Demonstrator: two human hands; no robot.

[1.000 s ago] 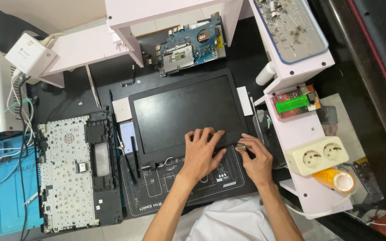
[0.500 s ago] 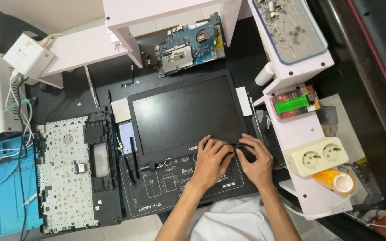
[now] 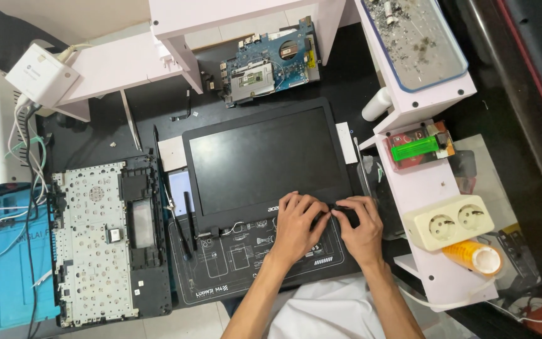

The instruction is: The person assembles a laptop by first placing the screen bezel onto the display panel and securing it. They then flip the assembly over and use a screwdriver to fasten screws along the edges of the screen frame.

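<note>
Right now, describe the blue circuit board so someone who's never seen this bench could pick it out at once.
Start from the black laptop screen panel flat in the middle of the bench. Just beyond its far edge, under the white shelf, lies the circuit board. It is the only bare blue board with metal parts; the blue mat at far left is plain.

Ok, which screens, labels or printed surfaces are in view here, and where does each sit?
Laptop screen panel: centre of the bench, dark rectangle, unlit; both hands at its lower edge.
Work mat: under the panel, black with white printed outlines.
Small white label: on the keyboard frame, left.
Yellow tape roll: right shelf.
</note>
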